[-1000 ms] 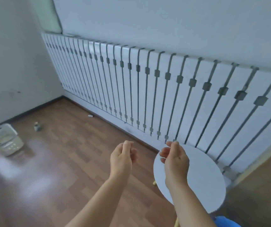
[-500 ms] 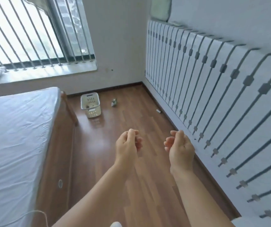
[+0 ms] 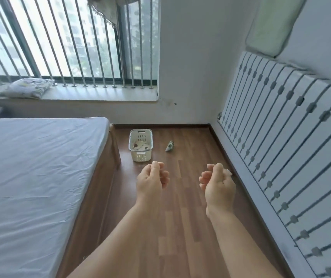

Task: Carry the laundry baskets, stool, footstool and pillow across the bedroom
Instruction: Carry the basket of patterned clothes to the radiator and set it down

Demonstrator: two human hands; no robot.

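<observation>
Presently my left hand (image 3: 152, 182) and right hand (image 3: 217, 184) hang loosely curled, empty; basket (image 3: 140, 145) and pillow (image 3: 27, 89) far off, uncarried.

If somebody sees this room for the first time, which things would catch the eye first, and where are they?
First come the two empty hands, the left hand and the right hand, held out with loosely curled fingers above the wooden floor. Beyond them a white laundry basket stands on the floor near the corner of the bed, with some cloth inside. A patterned pillow lies on the window sill at the far left.
</observation>
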